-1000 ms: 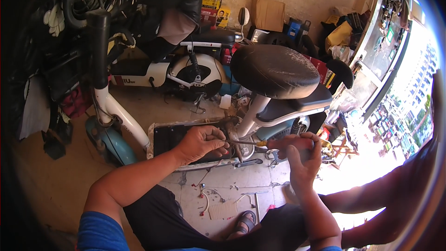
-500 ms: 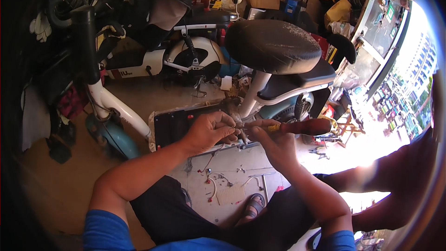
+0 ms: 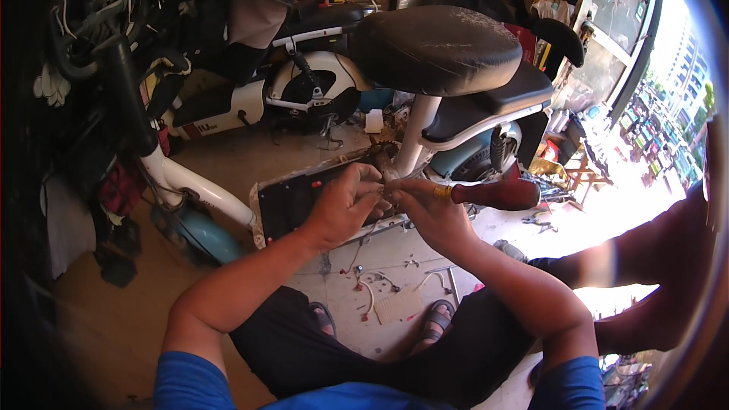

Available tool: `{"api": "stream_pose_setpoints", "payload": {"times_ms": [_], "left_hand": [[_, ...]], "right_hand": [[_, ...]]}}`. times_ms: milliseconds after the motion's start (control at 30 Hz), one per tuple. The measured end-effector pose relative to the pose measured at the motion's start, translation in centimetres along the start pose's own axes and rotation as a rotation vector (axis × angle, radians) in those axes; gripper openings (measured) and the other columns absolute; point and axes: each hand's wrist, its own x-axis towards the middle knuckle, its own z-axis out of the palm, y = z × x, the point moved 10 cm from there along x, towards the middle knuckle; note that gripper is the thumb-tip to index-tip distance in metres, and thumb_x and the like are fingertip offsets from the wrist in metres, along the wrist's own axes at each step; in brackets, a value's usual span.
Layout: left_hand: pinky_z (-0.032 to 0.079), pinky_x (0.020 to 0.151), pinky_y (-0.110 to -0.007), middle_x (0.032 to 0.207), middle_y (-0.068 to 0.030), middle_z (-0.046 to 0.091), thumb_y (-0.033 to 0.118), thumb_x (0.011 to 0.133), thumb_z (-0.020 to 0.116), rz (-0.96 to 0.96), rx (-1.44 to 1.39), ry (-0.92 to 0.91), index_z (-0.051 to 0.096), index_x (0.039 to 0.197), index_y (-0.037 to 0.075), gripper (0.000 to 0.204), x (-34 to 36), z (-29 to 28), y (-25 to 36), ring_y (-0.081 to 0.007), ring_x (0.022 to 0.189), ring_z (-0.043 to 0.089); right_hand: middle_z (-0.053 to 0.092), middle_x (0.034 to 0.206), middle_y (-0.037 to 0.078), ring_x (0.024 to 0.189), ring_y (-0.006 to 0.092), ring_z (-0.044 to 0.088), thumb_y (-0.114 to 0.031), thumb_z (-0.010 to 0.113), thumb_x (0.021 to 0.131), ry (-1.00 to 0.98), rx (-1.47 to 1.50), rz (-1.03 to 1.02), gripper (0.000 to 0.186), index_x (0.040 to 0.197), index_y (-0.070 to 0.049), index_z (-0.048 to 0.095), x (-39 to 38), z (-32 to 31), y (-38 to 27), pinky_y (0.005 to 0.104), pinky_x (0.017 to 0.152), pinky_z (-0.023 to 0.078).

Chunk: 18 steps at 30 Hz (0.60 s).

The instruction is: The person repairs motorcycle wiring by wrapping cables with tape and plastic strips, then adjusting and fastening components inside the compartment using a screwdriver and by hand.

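My right hand [image 3: 431, 209] is closed around the front part of a screwdriver [image 3: 501, 193], whose dark red handle sticks out to the right past the knuckles. Its tip is hidden between my hands. Close beside it, the fingers of my left hand [image 3: 345, 205] are bent into a pinch; whatever they hold is too small to make out. Both hands are over the near edge of an open floorboard compartment [image 3: 292, 209] on an electric scooter, just in front of the foot of its white seat post [image 3: 418, 133]. A worn black saddle [image 3: 437, 49] tops the post.
Cut wires [image 3: 370, 296], a cardboard piece [image 3: 398, 307] and small parts lie on the floor below. Pliers [image 3: 541, 222] lie to the right, near another person's dark-clothed leg [image 3: 600, 266]. A second white scooter [image 3: 228, 110] stands behind. The scooter's white frame tube [image 3: 205, 190] rises at left.
The whole view has shifted slightly, showing more floor at the bottom. My fingertips have drawn closer together, and the screwdriver stays in my right hand.
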Motion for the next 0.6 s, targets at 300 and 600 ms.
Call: {"api": "stream_pose_setpoints", "payload": {"times_ms": [300, 600], "left_hand": [[0.055, 0.092, -0.034, 0.122, -0.0178, 0.068, -0.002, 0.099, 0.059, 0.097, 0.379, 0.182, 0.050, 0.138, -0.001, 0.040, 5.0, -6.4, -8.1, -0.0230, 0.111, 0.068], [0.052, 0.100, -0.046, 0.129, -0.0187, 0.066, 0.003, 0.089, 0.069, 0.094, 0.799, 0.184, 0.066, 0.132, 0.006, 0.043, 9.2, -6.0, -13.0, -0.0392, 0.117, 0.064]], "right_hand": [[0.075, 0.082, 0.014, 0.077, 0.0217, 0.074, -0.024, 0.067, 0.101, 0.087, -0.022, 0.010, 0.029, 0.116, -0.001, 0.074, 3.4, -0.7, 4.3, 0.0344, 0.071, 0.057], [0.072, 0.078, 0.015, 0.068, 0.0232, 0.071, -0.024, 0.067, 0.099, 0.085, 0.015, 0.079, 0.030, 0.115, 0.000, 0.073, 7.0, 1.4, 8.4, 0.0365, 0.067, 0.056]]}}
